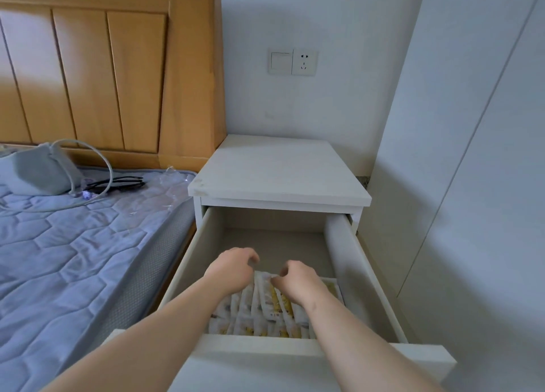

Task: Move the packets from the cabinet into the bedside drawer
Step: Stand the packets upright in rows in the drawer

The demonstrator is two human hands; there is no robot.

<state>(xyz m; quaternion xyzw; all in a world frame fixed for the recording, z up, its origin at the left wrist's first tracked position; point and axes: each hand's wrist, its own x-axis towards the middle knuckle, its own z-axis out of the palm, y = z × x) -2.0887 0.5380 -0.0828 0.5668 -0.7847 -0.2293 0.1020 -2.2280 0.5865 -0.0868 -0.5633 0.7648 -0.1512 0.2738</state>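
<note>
Right grip [298, 284] over seemingly front-to-back packets [256, 310]

Nothing legible anywhere. Yellow and dark print across the white packets [261, 313] lying in the bedside drawer [349, 262], too small and blurred to read. No brand, number or label to make out.

left grip [233, 269] and right grip [298, 282] reach forward close together, palms down, fingers curled.
</note>
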